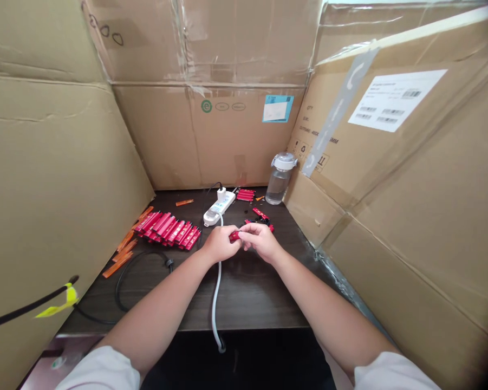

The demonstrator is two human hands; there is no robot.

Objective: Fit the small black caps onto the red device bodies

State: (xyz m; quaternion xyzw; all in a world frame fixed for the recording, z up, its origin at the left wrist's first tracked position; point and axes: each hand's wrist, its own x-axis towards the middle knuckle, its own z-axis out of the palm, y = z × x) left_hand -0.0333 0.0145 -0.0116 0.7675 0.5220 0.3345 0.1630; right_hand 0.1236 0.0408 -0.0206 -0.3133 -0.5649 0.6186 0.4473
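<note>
Both hands meet over the middle of the dark table. My left hand (221,242) is closed round a small red stick (234,236), most of it hidden by the fingers. Against the stick's right end, my right hand (260,241) is closed in a pinch, where a small dark part shows. Just behind my right hand lie loose red sticks (261,213) among small black pieces (265,221). To the left rests a stacked pile of red sticks (168,229) with black ends.
Orange strips (124,252) lie left of the pile. A white power strip (219,208) with plugs stands behind my hands, its white cable (215,303) running to the front edge. Farther back are another red group (246,194) and a water bottle (279,181). Cardboard walls (211,141) enclose the table (260,303).
</note>
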